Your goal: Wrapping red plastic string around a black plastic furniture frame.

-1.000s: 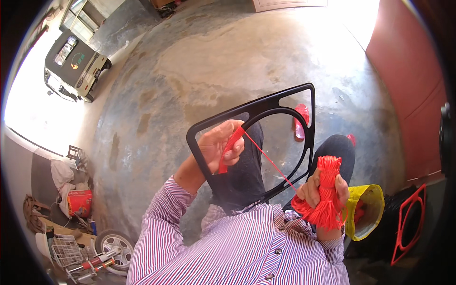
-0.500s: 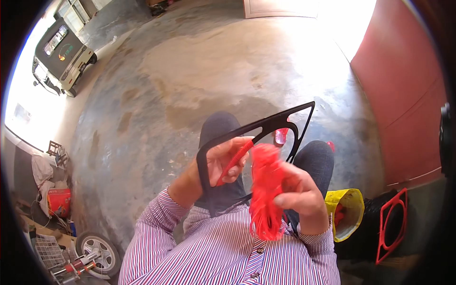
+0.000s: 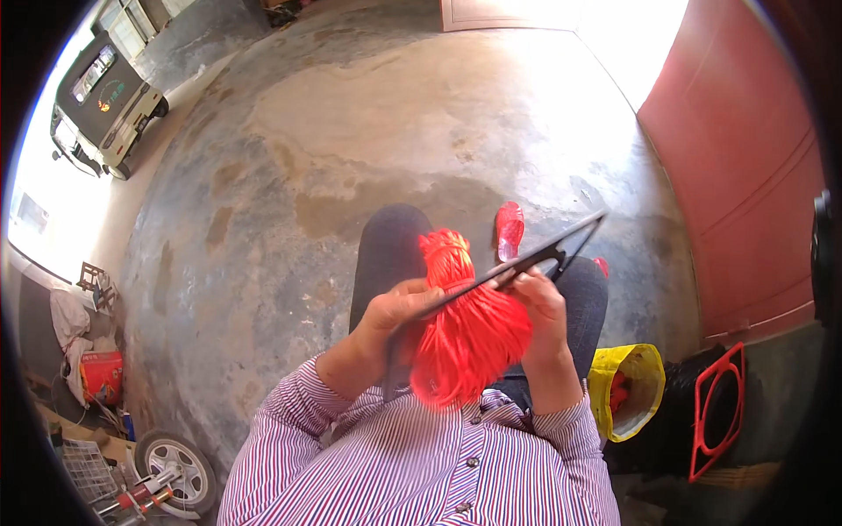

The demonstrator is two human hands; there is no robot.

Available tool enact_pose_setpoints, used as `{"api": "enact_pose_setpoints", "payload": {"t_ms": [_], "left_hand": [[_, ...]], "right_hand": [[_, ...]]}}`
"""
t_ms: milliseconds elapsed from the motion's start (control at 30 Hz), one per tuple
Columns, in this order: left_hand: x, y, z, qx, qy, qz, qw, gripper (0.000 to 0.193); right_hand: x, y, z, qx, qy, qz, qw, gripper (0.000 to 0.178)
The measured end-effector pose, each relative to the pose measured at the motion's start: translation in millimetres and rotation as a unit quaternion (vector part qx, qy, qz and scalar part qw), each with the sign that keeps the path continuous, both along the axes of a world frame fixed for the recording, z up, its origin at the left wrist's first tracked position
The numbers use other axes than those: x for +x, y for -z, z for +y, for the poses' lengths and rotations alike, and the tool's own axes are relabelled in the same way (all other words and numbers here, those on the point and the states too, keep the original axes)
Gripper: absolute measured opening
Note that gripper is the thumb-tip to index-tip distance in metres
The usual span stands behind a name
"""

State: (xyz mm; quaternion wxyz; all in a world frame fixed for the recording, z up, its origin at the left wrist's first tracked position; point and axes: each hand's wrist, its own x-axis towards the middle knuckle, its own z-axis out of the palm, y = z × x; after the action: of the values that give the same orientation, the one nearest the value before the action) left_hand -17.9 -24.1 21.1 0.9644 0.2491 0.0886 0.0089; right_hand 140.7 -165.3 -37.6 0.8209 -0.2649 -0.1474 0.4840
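A flat black frame point(image 3: 544, 255) with cut-out openings is tilted nearly edge-on above my lap. My left hand point(image 3: 396, 309) is closed on its near left part. My right hand point(image 3: 541, 302) has its fingers closed at the frame's inner bar, right beside the cord. A bundle of red plastic cord point(image 3: 469, 337), gathered tight near its top, hangs in loose loops between my hands. One black edge of the frame crosses in front of the bundle, whose top sticks out beyond that edge. The cord's path through the openings is hidden.
To my right stand a yellow bag point(image 3: 651, 394) with red pieces inside and a red frame point(image 3: 721, 412) leaning upright. A wheel point(image 3: 178, 472) and wire basket point(image 3: 85, 466) lie lower left. A three-wheeled vehicle point(image 3: 103, 105) stands far left, a red door point(image 3: 728, 167) right.
The frame has tipped from face-on to nearly edge-on. The cord bundle has moved left and fanned out across the frame. My right hand has moved from the bundle up to the frame.
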Motion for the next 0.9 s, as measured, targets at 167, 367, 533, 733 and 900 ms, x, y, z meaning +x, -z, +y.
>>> {"api": "enact_pose_setpoints", "payload": {"t_ms": [167,367,533,733,900], "left_hand": [[10.3,3.5,-26.0,-0.041,0.015,-0.089,0.995,0.051],[6.0,-8.3,-34.0,-0.082,-0.045,-0.011,0.996,0.06],[5.5,6.0,-13.9,0.0,0.051,0.015,0.999,0.079],[8.7,-6.7,-14.3,-0.051,0.07,0.022,0.996,0.064],[-0.2,-9.4,5.6,0.034,0.025,0.002,0.999,0.066]], "right_hand": [[-27.0,-31.6,7.1,0.126,-0.205,0.198,0.95,0.05],[-1.4,-17.2,23.0,0.12,-0.14,0.135,0.974,0.05],[-8.4,7.0,5.6,0.073,0.054,0.076,0.993,0.03],[18.4,7.3,13.8,0.081,0.084,0.048,0.992,0.045],[19.5,40.5,-17.0,-0.013,0.023,-0.037,0.999,0.042]]}}
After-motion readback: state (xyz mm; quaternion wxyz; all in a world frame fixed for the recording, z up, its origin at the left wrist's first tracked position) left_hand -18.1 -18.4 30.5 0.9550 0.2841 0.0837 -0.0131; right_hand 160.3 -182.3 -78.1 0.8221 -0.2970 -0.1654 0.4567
